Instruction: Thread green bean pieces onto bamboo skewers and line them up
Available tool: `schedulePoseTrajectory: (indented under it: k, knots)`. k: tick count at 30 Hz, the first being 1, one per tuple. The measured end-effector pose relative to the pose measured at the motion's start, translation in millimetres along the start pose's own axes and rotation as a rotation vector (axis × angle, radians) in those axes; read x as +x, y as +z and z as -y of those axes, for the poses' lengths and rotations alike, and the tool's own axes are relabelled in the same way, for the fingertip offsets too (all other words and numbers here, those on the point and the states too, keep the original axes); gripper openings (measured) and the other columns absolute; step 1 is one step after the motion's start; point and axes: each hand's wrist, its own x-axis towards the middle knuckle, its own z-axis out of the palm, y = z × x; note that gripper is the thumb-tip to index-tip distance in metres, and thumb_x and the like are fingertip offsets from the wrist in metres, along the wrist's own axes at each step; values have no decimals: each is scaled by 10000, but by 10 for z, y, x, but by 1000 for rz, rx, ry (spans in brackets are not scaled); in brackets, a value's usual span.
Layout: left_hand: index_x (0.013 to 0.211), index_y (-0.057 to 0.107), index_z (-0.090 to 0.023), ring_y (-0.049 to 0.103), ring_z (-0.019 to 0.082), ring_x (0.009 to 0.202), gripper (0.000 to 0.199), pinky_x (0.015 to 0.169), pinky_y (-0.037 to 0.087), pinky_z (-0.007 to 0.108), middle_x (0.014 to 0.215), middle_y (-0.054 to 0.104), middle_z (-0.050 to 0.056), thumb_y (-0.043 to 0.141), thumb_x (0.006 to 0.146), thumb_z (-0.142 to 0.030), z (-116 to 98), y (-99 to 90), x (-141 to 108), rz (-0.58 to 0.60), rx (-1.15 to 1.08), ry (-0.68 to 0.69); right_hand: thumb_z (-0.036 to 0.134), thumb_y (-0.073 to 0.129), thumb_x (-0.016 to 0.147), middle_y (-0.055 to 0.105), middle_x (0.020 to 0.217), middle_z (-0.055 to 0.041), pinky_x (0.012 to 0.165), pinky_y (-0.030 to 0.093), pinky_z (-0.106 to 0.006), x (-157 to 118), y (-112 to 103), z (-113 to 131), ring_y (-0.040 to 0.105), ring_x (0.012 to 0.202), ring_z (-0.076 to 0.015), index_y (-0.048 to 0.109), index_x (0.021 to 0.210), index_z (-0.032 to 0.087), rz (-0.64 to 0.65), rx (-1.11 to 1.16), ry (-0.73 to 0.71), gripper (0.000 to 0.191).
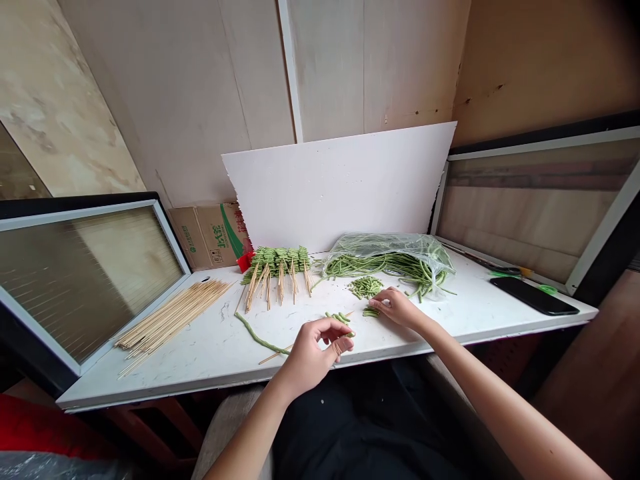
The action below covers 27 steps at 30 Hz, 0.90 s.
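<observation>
Bean piece [351, 335]: short, green, pinched between my left hand's [314, 352] thumb and forefinger.
Right hand [397, 308]: fingers narrowed at cut beans [371, 312]; whether gripping one, I cannot tell.
Clear bag [370, 243]: long green beans [353, 265] inside, beyond my right fingers.
White table [210, 367]: front edge near my left fingers; skewers [175, 319] fanned well to their left.

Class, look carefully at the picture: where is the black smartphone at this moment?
In the head view, the black smartphone lies at the right end of the white table, just in front of the framed glass panel.
</observation>
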Motion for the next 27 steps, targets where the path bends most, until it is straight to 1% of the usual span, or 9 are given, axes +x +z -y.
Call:
schedulePoseTrajectory:
  k: [2,3,6,10,15,19,21,27]
  knots:
    - [1015,761,-138,614,125,611,406,652,531,274,820,709,64,781,889,-524,-3,-1,1,9,-1,-3,606,433,1036,784,905,-152,794,478,-376,13,-20,-16,675,855,-297,803,934,161,20,-6,26,587]
    - [1016,761,-137,616,125,612,405,651,531,274,821,710,65,781,889,-521,-5,-1,1,12,-1,-6,601,412,1044,789,917,-156,788,479,-370,20,-29,-27,684,843,-292,801,940,159,32,7,34,597]
    - [1018,761,-139,620,124,613,394,666,530,276,818,712,61,778,896,-514,-4,-1,4,16,1,-7,584,372,1061,806,1002,-167,812,494,-351,36,-57,-60,722,895,-293,804,990,156,63,85,49,613]
    - [1023,763,-144,626,124,614,389,676,528,280,841,722,63,777,898,-512,4,-5,7,25,0,-5,608,346,1063,814,989,-157,828,513,-343,44,-108,-87,740,904,-291,806,1012,156,95,126,86,648]
    - [1011,763,-143,630,128,616,364,697,525,290,818,713,55,775,905,-491,-1,-6,4,42,9,4,605,340,1064,810,959,-146,811,498,-341,42,-177,-53,731,860,-278,804,959,178,128,63,69,640]
    - [1009,763,-146,630,124,617,340,697,520,287,813,710,48,778,907,-470,-7,-4,3,47,14,-3,619,322,1063,779,830,-128,749,468,-344,37,-197,-17,681,753,-259,777,869,191,133,-21,42,655]
    - [1017,764,-146,629,124,616,344,695,523,287,818,712,49,777,907,-472,-8,-5,5,52,11,-8,613,324,1063,761,792,-122,740,461,-347,38,-190,-18,659,730,-253,768,855,189,139,-47,42,648]
    - [1010,762,-144,627,124,617,350,686,519,281,799,703,43,782,902,-477,-13,-7,13,54,8,-12,560,356,1065,770,862,-153,803,472,-359,44,-163,-66,680,856,-289,785,909,183,78,-89,19,593]
